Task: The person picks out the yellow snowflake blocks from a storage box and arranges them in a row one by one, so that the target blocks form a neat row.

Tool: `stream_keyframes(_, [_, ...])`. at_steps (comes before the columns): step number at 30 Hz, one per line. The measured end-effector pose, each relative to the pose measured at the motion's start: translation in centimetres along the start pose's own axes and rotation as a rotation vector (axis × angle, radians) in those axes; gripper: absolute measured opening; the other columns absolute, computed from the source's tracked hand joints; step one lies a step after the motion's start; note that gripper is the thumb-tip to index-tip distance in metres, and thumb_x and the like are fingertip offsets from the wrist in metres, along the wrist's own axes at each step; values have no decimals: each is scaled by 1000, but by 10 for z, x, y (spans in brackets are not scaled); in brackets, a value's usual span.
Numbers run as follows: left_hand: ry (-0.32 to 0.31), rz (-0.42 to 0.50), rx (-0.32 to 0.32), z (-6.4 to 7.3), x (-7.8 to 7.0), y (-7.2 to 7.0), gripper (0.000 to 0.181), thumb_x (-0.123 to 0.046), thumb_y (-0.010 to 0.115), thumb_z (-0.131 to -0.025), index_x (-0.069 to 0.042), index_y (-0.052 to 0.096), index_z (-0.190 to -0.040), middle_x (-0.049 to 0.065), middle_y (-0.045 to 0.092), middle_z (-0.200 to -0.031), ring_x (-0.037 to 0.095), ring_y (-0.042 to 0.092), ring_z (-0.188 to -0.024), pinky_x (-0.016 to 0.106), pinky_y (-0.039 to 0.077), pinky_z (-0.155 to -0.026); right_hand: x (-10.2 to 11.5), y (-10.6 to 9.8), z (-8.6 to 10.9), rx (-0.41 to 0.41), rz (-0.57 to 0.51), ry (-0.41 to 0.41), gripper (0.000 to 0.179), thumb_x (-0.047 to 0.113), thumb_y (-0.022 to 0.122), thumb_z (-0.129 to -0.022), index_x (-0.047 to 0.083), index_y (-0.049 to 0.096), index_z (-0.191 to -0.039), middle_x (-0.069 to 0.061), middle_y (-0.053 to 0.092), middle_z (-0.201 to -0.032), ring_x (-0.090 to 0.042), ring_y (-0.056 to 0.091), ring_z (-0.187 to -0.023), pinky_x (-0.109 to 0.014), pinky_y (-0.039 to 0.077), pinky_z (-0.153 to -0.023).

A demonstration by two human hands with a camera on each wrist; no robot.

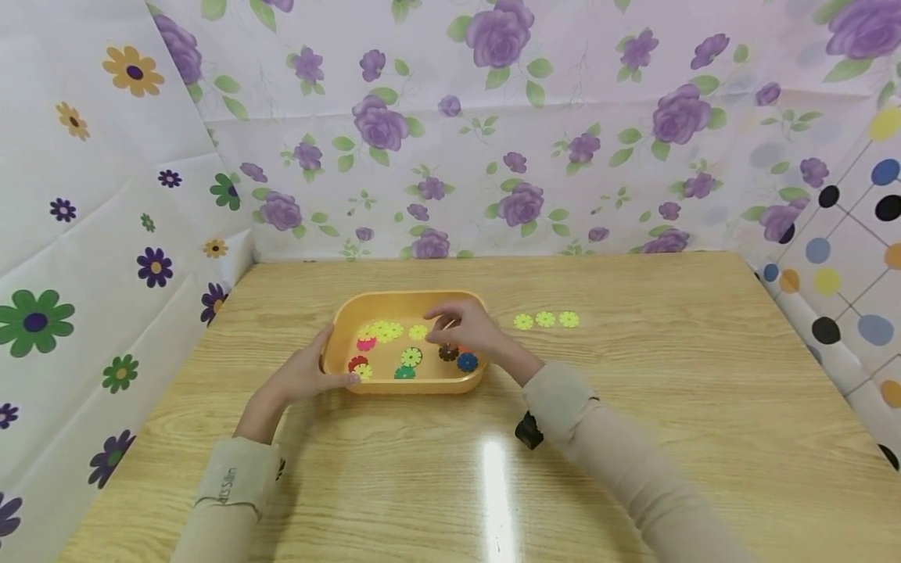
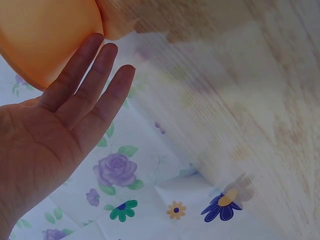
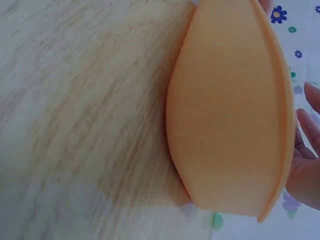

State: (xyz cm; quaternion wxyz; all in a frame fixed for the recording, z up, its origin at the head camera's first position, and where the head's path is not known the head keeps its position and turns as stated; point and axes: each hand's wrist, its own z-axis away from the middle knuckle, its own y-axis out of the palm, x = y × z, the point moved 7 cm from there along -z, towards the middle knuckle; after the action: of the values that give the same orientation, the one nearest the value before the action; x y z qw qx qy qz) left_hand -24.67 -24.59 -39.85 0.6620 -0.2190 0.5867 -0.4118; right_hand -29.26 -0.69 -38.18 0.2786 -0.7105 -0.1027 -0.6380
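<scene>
An orange plastic tray holds round notched plastic discs. Several yellow discs cluster at its back left; a pink disc, a green disc and a blue disc also lie inside. My left hand rests against the tray's front left corner, thumb along the front rim; its other fingers look nearly straight against the outer wall in the left wrist view. Over the tray's right half hovers my right hand, fingers bent, thumb and forefinger apart, with nothing seen between them.
Three yellow discs lie in a row on the wooden table, right of the tray. A dark wrist device sits under the right sleeve. Flower-patterned cloth stands behind the table, with other patterned cloths at both sides.
</scene>
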Motion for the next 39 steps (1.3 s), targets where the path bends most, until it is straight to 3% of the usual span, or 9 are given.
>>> stream_keyframes(3, [5,-1,-3,0,-1,0,108,-40,73,-74,2,2,-144,31,18,-143,44,28,-127,56,25,-100,-3,7,-4,8,32,-13,36,6,69,-80,1,61,-115,-13,61,-89,-42,57,-78,-50,49,-68])
stream_keyframes(9, [4,1,-1,0,-1,0,108,-40,73,-74,2,2,-144,31,18,-143,44,28,-127,56,25,-100,-11,18,-9,-7,133,5,41,10,73,-77,3,61,-116,-15,59,-98,-21,59,-76,-41,52,-64])
stream_keyframes(15, [11,1,-3,0,-2,0,108,-41,73,-75,4,2,-144,33,20,-142,45,33,-123,56,28,-99,-12,29,-14,3,254,-18,44,11,74,-75,2,61,-116,-17,61,-101,-23,56,-89,-26,47,-64])
stream_keyframes(18, [16,8,-7,0,-2,0,108,-40,73,-75,3,2,-144,32,20,-142,44,34,-123,55,28,-99,-13,34,-15,16,254,-7,45,11,74,-74,3,61,-117,-17,60,-102,-23,54,-93,-25,44,-65])
stream_keyframes(26, [12,16,-3,-2,1,1,108,-39,73,-74,2,2,-144,31,19,-143,44,33,-124,55,28,-100,-25,40,-22,16,242,102,43,7,75,-72,8,65,-114,-11,60,-100,-21,53,-91,-26,45,-64])
stream_keyframes(33, [9,16,1,-2,0,1,108,-40,72,-75,3,0,-144,33,19,-142,45,34,-123,56,28,-99,-33,43,-26,13,281,222,42,5,77,-71,12,67,-111,-10,59,-115,-25,53,-105,-25,47,-63])
stream_keyframes(35, [5,18,0,-1,0,0,108,-40,72,-75,3,0,-144,33,19,-142,44,34,-123,56,28,-99,-33,44,-27,16,300,237,41,5,77,-71,12,68,-110,-12,59,-115,-23,55,-98,-24,46,-59])
stream_keyframes(39, [2,23,-1,0,-1,0,108,-40,73,-75,3,1,-144,32,20,-142,44,34,-123,56,28,-99,-34,45,-28,20,331,264,40,3,77,-70,12,69,-109,-13,61,-109,-14,52,-67,-21,41,-51])
